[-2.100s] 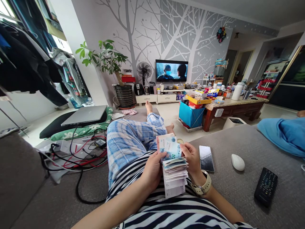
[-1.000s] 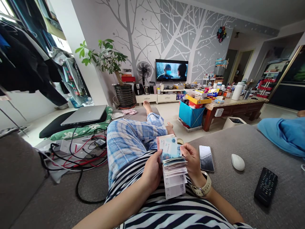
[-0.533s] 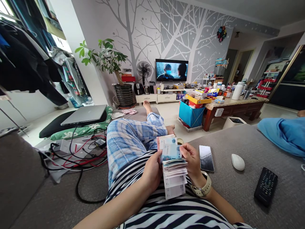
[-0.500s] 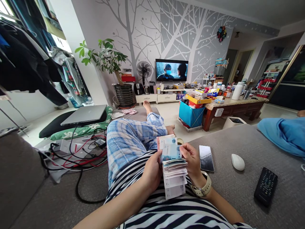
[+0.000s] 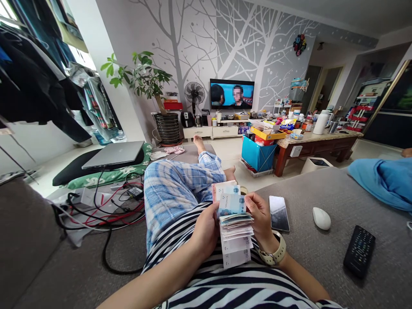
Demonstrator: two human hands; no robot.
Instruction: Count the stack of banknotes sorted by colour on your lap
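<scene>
A stack of banknotes (image 5: pixel 236 231) is between my two hands, above my striped shirt (image 5: pixel 238 296). My left hand (image 5: pixel 207 227) is closed on the stack's left side, thumb on top. At the right edge, my right hand (image 5: pixel 260 216) pinches a blue banknote (image 5: pixel 232 203) near its corner. Pinkish and blue notes stand at the top of the stack. Lower notes fan and fold down toward me. A pale-strapped watch (image 5: pixel 273 251) is on my right wrist. The fingers under the notes are hidden.
On the grey sofa to the right lie a phone (image 5: pixel 279 213), a white mouse (image 5: pixel 321 218) and a black remote (image 5: pixel 359 251). Tangled cables (image 5: pixel 106 208) and a laptop (image 5: pixel 114 154) are at the left. A cluttered table (image 5: pixel 283 143) stands ahead.
The blue note's right edge and my right fingers have shifted very slightly to the right. My left hand keeps its hold. The television picture has changed.
</scene>
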